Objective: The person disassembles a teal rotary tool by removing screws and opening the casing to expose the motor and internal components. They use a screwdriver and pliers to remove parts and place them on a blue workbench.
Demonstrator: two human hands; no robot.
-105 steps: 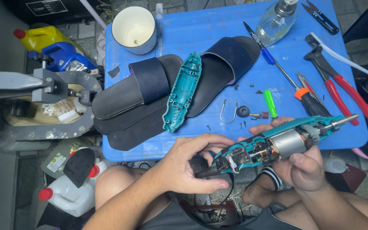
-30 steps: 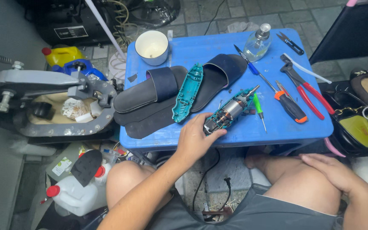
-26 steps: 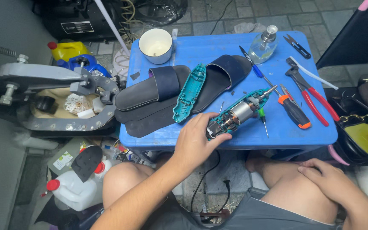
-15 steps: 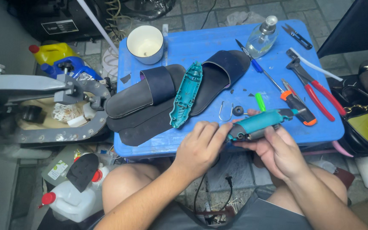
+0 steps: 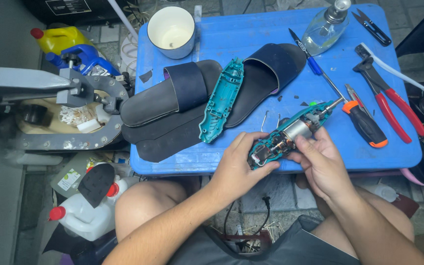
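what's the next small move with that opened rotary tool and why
Probably fetch the teal housing half and fit it back. The left hand and right hand hold the opened rotary tool over the blue table edge, its motor and wiring exposed, while that cover lies apart between the slippers.

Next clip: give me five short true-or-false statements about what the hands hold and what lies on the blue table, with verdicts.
1. Both hands hold the opened rotary tool. True: left hand at its rear, right hand by the motor.
2. The teal housing half lies between two dark sandals. True.
3. The white cup lies tipped over. False: it stands upright.
4. The red-handled pliers are in the right hand. False: they lie on the table.
5. The glass bottle stands at the table's far edge. True.
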